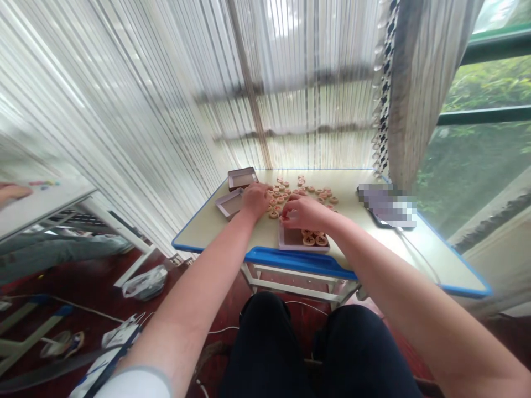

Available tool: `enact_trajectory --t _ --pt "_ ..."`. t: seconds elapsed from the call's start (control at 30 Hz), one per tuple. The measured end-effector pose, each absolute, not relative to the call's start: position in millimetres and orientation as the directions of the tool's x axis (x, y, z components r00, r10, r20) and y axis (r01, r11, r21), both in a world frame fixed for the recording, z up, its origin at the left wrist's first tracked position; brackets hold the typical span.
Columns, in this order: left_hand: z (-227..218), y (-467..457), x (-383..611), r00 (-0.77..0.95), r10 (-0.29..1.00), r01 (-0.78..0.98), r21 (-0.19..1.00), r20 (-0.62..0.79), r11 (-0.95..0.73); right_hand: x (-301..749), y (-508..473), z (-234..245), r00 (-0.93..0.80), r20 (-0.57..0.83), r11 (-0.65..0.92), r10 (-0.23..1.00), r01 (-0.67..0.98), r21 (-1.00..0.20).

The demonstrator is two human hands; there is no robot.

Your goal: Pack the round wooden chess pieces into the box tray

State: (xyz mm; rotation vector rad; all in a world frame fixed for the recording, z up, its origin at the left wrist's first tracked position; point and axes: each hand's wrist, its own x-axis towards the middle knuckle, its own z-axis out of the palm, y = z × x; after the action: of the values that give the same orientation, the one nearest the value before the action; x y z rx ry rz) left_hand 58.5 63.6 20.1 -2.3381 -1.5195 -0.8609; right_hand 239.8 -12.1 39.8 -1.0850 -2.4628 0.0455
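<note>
Many round wooden Chinese chess pieces (311,189) lie scattered over the table's far half. My left hand (256,198) rests at their left edge, fingers stretched and bent down by the nearest pieces, with nothing visibly held. A shallow open box (291,240) stands at the front edge, with several chess pieces (308,240) laid in its right part. Above its left back side is my right hand (304,211), its fingers pinched together on a chess piece (284,218) that is mostly covered. The hand and forearm hide part of the box.
Two more shallow trays, a brown one (243,177) and a pale one (229,204), sit at the table's left. A phone-like device (384,205) with a white cable (418,251) lies at the right. Another person's hand (14,192) rests on a neighbouring table (62,202).
</note>
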Motion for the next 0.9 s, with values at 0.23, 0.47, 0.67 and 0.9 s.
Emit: enact_trajectory --t 0.23,0.47,0.67,0.9 --pt "10.0 71.4 58.3 0.156 0.706 0.856 0.262 0.690 -0.446 234.6 -21.1 40.7 -0.635 0.259 0.675 0.728 0.730 -0.107" --pt "6.2 77.7 52.7 0.133 0.701 0.839 0.297 0.701 -0.456 242.7 -19.8 43.5 -0.670 0.268 0.720 0.692 0.666 -0.194" --pt "8.9 76.2 54.3 0.164 0.713 0.843 0.279 0.681 -0.460 237.8 -16.5 43.9 -0.694 0.264 0.742 0.669 0.637 -0.206" --pt "9.6 71.8 57.1 0.201 0.736 0.846 0.264 0.646 -0.463 237.8 -13.7 41.7 -0.650 0.276 0.701 0.709 0.692 -0.171"
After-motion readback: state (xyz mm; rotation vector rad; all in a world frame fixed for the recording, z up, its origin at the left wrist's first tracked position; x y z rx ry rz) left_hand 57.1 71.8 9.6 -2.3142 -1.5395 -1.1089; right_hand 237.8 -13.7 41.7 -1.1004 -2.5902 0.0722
